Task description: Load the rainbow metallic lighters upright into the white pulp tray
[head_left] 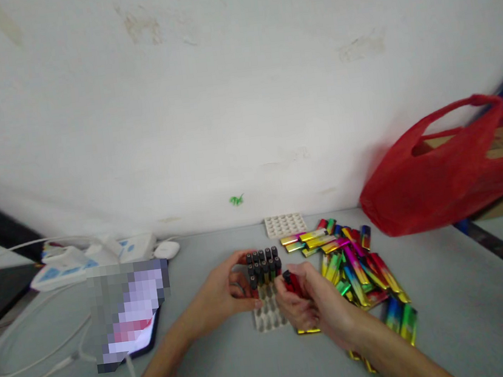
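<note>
Both hands are meeting at the tray: the left hand is gripping its nine o'clock edge, while the right hand is pinching a red lighter at its three o'clock edge. Loose lighters are crowding three o'clock; bare table is lying open beyond them.

Bare table near front; lighter pile crowds right, red bag beyond, cables left.

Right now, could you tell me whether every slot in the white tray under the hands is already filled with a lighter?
No: the tray holds upright lighters only at its far end, and its near rows are empty.
</note>
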A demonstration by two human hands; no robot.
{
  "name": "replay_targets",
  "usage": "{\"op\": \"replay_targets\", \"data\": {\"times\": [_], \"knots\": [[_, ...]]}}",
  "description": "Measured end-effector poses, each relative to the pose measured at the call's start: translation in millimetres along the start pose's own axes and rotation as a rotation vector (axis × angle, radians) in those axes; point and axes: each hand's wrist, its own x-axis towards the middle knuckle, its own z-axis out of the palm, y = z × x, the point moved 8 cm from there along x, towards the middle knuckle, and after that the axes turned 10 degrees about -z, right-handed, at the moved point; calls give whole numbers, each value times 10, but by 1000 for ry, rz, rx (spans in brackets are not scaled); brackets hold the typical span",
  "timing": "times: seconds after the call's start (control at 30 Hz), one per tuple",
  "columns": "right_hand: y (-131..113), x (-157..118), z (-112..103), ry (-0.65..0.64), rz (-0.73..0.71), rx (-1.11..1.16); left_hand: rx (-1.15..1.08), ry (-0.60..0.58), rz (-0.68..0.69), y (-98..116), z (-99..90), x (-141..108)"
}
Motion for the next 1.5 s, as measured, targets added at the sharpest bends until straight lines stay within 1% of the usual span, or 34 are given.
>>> {"op": "replay_targets", "data": {"times": [0.13, 0.3, 0.4, 0.6, 0.77, 0.83, 0.93, 1.03, 1.2, 1.27, 1.4, 1.5], "knots": [[39, 1, 7, -21, 10, -8, 11, 14, -18, -12, -8, -4], [51, 14, -14, 13, -14, -19, 5, 14, -24, -13, -4, -5], [14, 29, -2, 38, -35, 12, 9, 20, -31, -2, -2, -10], [-61, 22, 48, 33, -20, 16, 14, 6, -24, 1, 11, -17], [-124, 8, 33, 63, -118, -58, 4, 8, -15, -20, 7, -12], [-147, 0, 48, 49, -162, -93, 6, 9, -17, -15, 12, -14], [-163, -7, 72, 26, -187, -107, 10, 26, -25, 1, 10, -23], [-164, -3, 50, 57, -171, -79, -8, 29, -31, 14, 15, -30], [-81, -1, 25, 70, -44, -58, 4, 22, -10, 19, 13, -22], [-77, -4, 25, 73, -31, -40, 13, 18, -4, 5, 8, -14], [-86, -10, 115, -9, -33, 46, -1, -6, 4, -25, 14, -1], [-56, -15, 139, -25, -15, 102, 2, -10, -2, -39, 16, 9]]}}
